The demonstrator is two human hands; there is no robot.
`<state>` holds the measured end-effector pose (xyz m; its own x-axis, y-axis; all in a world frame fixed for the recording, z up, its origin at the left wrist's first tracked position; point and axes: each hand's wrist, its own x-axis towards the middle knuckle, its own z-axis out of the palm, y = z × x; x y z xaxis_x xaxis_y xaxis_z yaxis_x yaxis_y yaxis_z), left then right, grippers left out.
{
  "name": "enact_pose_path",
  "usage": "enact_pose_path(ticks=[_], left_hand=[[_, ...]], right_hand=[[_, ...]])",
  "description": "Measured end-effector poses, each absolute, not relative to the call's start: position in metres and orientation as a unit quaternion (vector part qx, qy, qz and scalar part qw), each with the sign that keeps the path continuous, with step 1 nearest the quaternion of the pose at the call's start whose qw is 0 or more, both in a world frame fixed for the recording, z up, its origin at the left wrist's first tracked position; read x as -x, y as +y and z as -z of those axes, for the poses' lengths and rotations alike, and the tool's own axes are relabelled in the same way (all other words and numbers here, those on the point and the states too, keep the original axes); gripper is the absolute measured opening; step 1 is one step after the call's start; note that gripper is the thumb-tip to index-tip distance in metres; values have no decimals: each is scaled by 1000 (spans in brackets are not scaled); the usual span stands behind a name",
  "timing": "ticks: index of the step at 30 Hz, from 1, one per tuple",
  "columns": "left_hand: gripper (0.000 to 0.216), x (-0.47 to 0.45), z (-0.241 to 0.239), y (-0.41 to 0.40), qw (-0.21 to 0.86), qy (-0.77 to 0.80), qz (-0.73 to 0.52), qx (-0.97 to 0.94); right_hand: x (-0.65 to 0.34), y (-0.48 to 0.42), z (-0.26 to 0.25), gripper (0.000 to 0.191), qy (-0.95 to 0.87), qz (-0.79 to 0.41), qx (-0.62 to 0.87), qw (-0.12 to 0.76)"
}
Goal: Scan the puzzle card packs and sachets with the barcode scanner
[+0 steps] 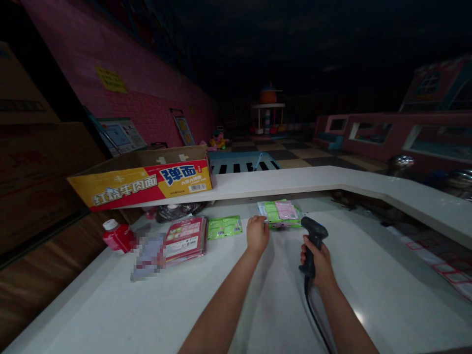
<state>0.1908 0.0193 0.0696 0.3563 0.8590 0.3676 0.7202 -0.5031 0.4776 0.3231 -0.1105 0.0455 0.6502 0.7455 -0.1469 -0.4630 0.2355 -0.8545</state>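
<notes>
My right hand (320, 263) is wrapped around the handle of a black barcode scanner (311, 241), whose head points up and a cord runs down toward me. My left hand (257, 235) has its fingers closed at the left edge of a stack of green packets (278, 211), pinching the edge of one; the fingertips are partly hidden. A pink label patch shows on the top packet. To the left of that hand another green packet (224, 227) lies flat. Farther left is a pile of red and white flat packages (186, 238).
A raised white ledge (273, 182) runs along the back of the white counter (177, 314). An open yellow and red carton (151, 184) rests on it at the left. A red bottle with a white cap (118, 236) stands at the left, near a blurred-out object (149, 255).
</notes>
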Motion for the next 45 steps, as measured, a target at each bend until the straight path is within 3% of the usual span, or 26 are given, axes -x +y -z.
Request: enact_pose_path(ticks=[5,12,18,25,31,41,45], left_hand=[[21,-240,-88,26,124,542,-262,-788],[42,-270,-101,31,93,629,-205,-744],[25,-276,-104,41,129,648,-178,-729],[31,-279,-103,42,94,646,-183,-735],[22,-283,-99,45,89,648,-184,-733],[37,-279,-93,43,47,554,-213,-804],[28,-279,-90,41,29,532,-207,-821]], right_hand=[[-330,-109,-45,49,-141,-371,482,781],[-331,-106,-43,48,-150,-370,473,785],[-331,-106,-45,48,-150,-375,467,786],[-331,-106,-46,47,-141,-375,467,788],[-332,-105,-44,48,-129,-383,467,787],[-331,-106,-49,48,-129,-379,461,792],[-332,-105,-48,47,-134,-378,458,793]])
